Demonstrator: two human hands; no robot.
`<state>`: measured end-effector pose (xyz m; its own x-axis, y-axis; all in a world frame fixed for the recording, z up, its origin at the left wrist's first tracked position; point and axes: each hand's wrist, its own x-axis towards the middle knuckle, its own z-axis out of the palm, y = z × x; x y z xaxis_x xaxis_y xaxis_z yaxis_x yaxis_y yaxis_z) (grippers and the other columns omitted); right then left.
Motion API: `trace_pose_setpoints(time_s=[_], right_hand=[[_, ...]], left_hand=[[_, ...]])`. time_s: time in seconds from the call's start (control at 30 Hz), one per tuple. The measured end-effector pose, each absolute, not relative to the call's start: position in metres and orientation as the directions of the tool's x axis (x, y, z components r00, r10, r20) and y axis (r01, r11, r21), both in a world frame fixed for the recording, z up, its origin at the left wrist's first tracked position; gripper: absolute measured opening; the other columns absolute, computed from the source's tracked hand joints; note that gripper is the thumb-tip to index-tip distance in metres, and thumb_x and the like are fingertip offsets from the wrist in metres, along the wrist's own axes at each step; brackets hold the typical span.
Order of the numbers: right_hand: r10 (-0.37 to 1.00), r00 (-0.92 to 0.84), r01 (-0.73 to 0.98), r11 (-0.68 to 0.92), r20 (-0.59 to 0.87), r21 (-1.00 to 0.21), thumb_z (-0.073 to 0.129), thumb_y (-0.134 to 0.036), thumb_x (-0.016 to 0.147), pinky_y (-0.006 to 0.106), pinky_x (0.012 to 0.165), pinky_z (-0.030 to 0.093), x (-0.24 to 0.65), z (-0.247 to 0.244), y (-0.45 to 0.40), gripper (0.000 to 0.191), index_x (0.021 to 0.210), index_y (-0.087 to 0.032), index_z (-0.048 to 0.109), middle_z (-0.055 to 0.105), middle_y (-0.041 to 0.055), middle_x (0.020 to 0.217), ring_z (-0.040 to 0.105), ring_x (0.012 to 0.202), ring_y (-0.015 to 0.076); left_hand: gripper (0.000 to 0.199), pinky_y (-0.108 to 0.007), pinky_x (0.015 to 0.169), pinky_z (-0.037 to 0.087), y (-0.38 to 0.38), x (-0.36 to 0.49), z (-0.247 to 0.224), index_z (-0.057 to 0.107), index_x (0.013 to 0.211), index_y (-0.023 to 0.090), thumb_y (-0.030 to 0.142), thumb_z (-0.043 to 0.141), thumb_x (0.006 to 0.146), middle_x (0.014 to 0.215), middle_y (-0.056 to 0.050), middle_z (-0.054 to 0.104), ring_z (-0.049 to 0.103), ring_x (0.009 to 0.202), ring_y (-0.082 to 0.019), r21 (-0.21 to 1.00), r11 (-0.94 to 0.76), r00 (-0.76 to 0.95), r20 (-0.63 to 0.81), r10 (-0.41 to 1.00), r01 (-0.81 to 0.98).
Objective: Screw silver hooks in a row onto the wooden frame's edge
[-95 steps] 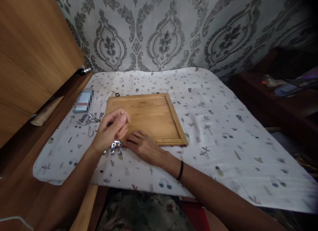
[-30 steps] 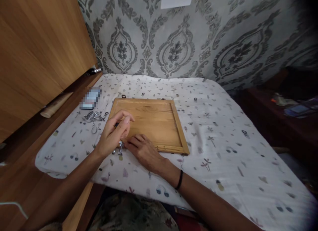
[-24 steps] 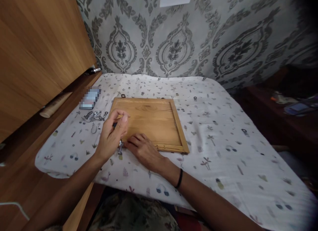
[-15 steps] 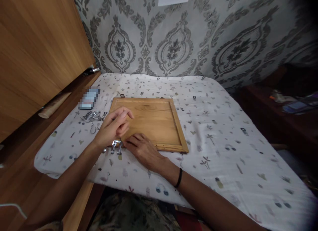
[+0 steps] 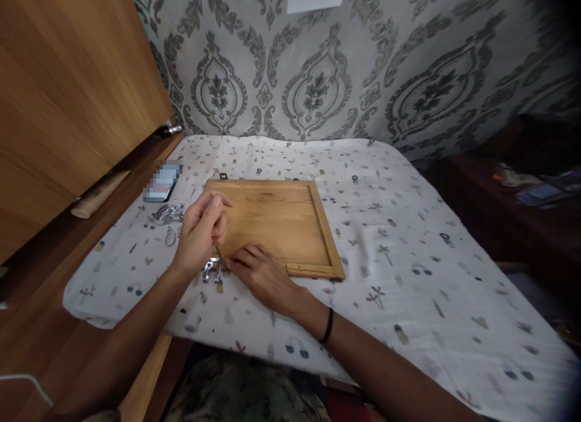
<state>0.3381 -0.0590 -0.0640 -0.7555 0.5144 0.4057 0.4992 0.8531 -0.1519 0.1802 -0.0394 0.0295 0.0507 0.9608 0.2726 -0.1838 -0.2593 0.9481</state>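
A framed wooden panel point(image 5: 272, 228) lies flat on the patterned white cloth. Over its near left corner is my left hand point(image 5: 202, 231), fingers curled closed round a thin metal tool point(image 5: 218, 252) whose shaft points down; the rest of the tool is hidden in the fist. The shaft's tip is by a silver metal hinge point(image 5: 212, 269) at the panel's near edge. My right hand point(image 5: 261, 276) rests on that same edge, just right of the hinge, its thumb and fingertips close together at the metal; anything between them is too small to make out.
Several loose metal fittings point(image 5: 167, 214) lie left of the panel, near a phone point(image 5: 163, 181). A wooden cabinet point(image 5: 77, 95) stands at the left, with a tube point(image 5: 97, 198) along its base. A patterned wall point(image 5: 318, 65) rises behind.
My left hand has shifted slightly left and turned more upright, so the tool's shaft shows more below it. My right hand has stayed in place.
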Motion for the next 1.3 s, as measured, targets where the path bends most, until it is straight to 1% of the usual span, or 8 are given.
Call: trace_pose_setpoints(time_s=[0.1,0.27,0.47,0.63,0.8,0.93,1.13,1.3], right_hand=[[0.518,-0.751,0.499,0.851,0.410,-0.160,0.056,-0.018,0.105,0.039,0.093,0.048,0.339,-0.064,-0.059,0.024,0.125,-0.016,0.069,0.073,0.0096,0.116,0.058,0.107,0.0237],[0.522,-0.759,0.499,0.850,0.388,-0.166,0.059,-0.015,0.103,0.039,0.091,0.048,0.339,-0.060,-0.060,0.023,0.123,-0.013,0.069,0.073,0.0104,0.113,0.058,0.104,0.0245],[0.533,-0.758,0.500,0.845,0.376,-0.190,0.060,-0.014,0.102,0.039,0.090,0.047,0.338,-0.061,-0.059,0.022,0.122,-0.015,0.070,0.072,0.0105,0.111,0.058,0.105,0.0244],[0.532,-0.752,0.500,0.845,0.389,-0.189,0.058,-0.016,0.104,0.039,0.092,0.048,0.338,-0.063,-0.058,0.024,0.125,-0.016,0.070,0.073,0.0101,0.115,0.058,0.107,0.0237],[0.529,-0.761,0.504,0.847,0.377,-0.171,0.056,-0.016,0.104,0.040,0.090,0.048,0.338,-0.062,-0.059,0.023,0.123,-0.015,0.070,0.073,0.0104,0.112,0.058,0.105,0.0243],[0.529,-0.761,0.497,0.847,0.375,-0.187,0.059,-0.014,0.102,0.040,0.089,0.048,0.338,-0.062,-0.058,0.023,0.123,-0.015,0.070,0.072,0.0109,0.112,0.059,0.105,0.0246],[0.527,-0.751,0.494,0.848,0.397,-0.190,0.056,-0.015,0.104,0.040,0.093,0.049,0.339,-0.062,-0.059,0.022,0.122,-0.017,0.070,0.074,0.0096,0.118,0.059,0.108,0.0242],[0.531,-0.757,0.500,0.846,0.382,-0.185,0.056,-0.016,0.105,0.039,0.093,0.049,0.338,-0.060,-0.059,0.022,0.122,-0.015,0.069,0.074,0.0096,0.115,0.059,0.108,0.0244]], left_hand=[[0.038,-0.019,0.038,0.019,-0.036,0.174,0.032,0.058,0.083,0.021,0.056,0.068,0.093,0.048,0.012,0.024,0.018,0.040,-0.007,0.960,-0.216,0.131,0.241,0.962,-0.180],[0.040,-0.020,0.050,0.038,-0.049,0.175,0.030,0.059,0.093,0.021,0.060,0.061,0.098,0.061,0.006,0.045,0.043,0.052,-0.009,0.958,-0.284,-0.061,0.281,0.958,-0.039],[0.044,-0.019,0.039,0.018,-0.045,0.181,0.030,0.057,0.082,0.021,0.063,0.066,0.092,0.050,0.011,0.025,0.019,0.042,-0.007,0.957,-0.247,-0.023,0.247,0.969,-0.151],[0.044,-0.018,0.038,0.017,-0.036,0.175,0.031,0.058,0.082,0.020,0.062,0.071,0.088,0.047,0.013,0.025,0.015,0.040,-0.006,0.970,-0.166,0.172,0.196,0.965,-0.176],[0.040,-0.020,0.046,0.034,-0.048,0.177,0.028,0.059,0.088,0.020,0.059,0.065,0.095,0.058,0.007,0.041,0.036,0.048,-0.008,0.961,-0.262,-0.049,0.258,0.965,-0.085],[0.040,-0.020,0.041,0.025,-0.048,0.182,0.027,0.058,0.084,0.021,0.059,0.063,0.096,0.055,0.009,0.031,0.026,0.044,-0.008,0.951,-0.294,-0.096,0.285,0.954,-0.097],[0.045,-0.018,0.037,0.015,-0.030,0.179,0.035,0.056,0.080,0.021,0.062,0.072,0.086,0.046,0.013,0.022,0.014,0.038,-0.005,0.980,-0.136,0.208,0.165,0.964,-0.147],[0.035,-0.017,0.038,0.013,-0.033,0.172,0.037,0.058,0.080,0.021,0.052,0.071,0.091,0.047,0.013,0.023,0.012,0.039,-0.005,0.973,-0.099,0.355,0.170,0.919,-0.209]])
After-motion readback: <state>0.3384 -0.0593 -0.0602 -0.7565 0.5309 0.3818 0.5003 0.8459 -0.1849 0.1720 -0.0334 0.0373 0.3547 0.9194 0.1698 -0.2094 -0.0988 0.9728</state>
